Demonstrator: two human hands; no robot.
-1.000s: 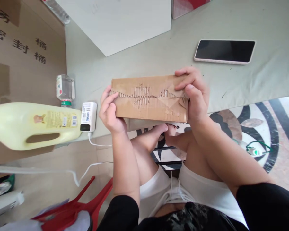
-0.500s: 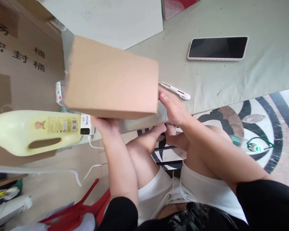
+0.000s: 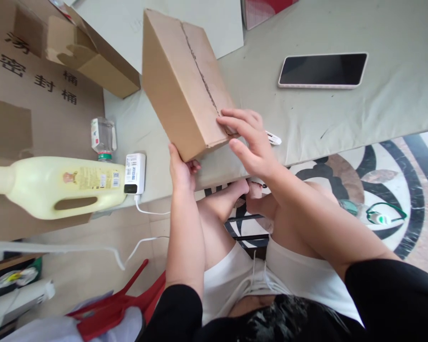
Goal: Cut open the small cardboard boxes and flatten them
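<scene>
Head view: a brown rectangular cardboard box [image 3: 185, 85] is held tilted above the grey-green, cloth-covered table [image 3: 306, 114], near its front edge. The left hand [image 3: 181, 172] supports its lower corner, fingers curled beneath, thumb against the side; the right hand [image 3: 249, 142], fingers loosely spread, touches the face along the dark seam. Beside that hand lies a partly hidden white utility knife [image 3: 274, 138]; toward the far edge, a black-screened phone in a pale case [image 3: 323, 71].
</scene>
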